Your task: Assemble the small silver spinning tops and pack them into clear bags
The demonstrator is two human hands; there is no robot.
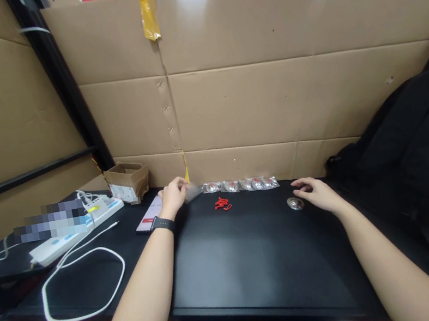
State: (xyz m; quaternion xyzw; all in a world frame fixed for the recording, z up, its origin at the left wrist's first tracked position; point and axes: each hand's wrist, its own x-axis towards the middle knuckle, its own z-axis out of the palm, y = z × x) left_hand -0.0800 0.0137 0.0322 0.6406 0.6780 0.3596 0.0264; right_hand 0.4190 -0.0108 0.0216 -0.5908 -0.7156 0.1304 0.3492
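On the left, white cable: the white cable (45, 301) is looping loosely on the near side of a power strip (102, 210); a forearm swinging wide could be snagging it.
Phone: the phone (146, 223) is lying just beside the left wrist, with a small cardboard box (129, 182) standing beyond it; a careless wrist could be nudging the phone askew.
Left hand: the person's left hand (174, 196) is reaching to the far edge; its thumb and forefinger are coming close together by a clear plastic bag (192, 192), but one cannot tell whether they are gripping it. A quick tug on slippery film could be pulling neighbouring packets along.
Red cords: the red cords (222, 204) are lying bunched between the hands; lifting one could be drawing out others, since they are overlapping.
Packets: the bagged discs (239, 185) are lining the far edge; crowding could be making one slide over another.
Metal disc: the unwrapped metal disc (295, 203) is lying on the black tabletop (257, 263), right of the cords.
Right hand: the person's right hand (316, 192) is hovering just beside that disc, fingers curved and apart; contact is not showing. A glancing fingertip could be skidding the smooth, low disc away.
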